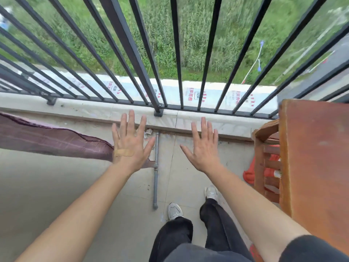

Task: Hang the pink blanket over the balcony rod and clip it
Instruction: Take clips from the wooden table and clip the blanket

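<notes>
The pink blanket [51, 138] stretches in from the left edge as a long dusky-pink band, its right end hidden behind my left hand. My left hand [130, 142] is held out flat with fingers spread, a plaster on its back, holding nothing. My right hand [203, 146] is also spread flat in the air to the right, apart from the blanket. Whether the blanket lies over a rod cannot be told. No clip is visible.
Dark balcony railing bars [130, 53] rise ahead above a pale concrete kerb [94, 110]. A grey metal pipe [155, 167] lies on the tiled floor between my hands. A reddish wooden table [313, 157] and chair stand at right, with orange cloth [251, 174] beneath.
</notes>
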